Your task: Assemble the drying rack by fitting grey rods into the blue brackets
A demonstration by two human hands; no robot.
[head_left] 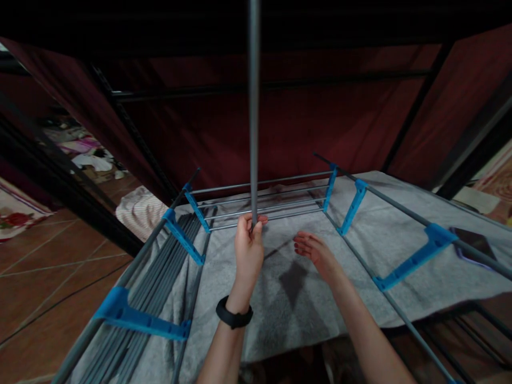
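Note:
A long grey metal rod (254,106) stands nearly upright, and my left hand (248,242) is closed around its lower end. To its right, my right hand (314,249) is held in the air with its fingers stretched out, touching nothing. Around both hands lies a rack frame of grey tubes joined by blue plastic brackets (348,208). Several thin crossbars (264,200) span the far end of that frame. Inside its left side, a bundle of loose grey rods (156,298) rests alongside another blue bracket (140,317).
The frame lies on a grey blanket (288,320) over a raised surface. A dark phone (474,245) sits at the right. Behind hangs a dark red curtain (300,122) within black metal bars. A striped cloth (140,210) is at the left, beside the tiled floor (60,266).

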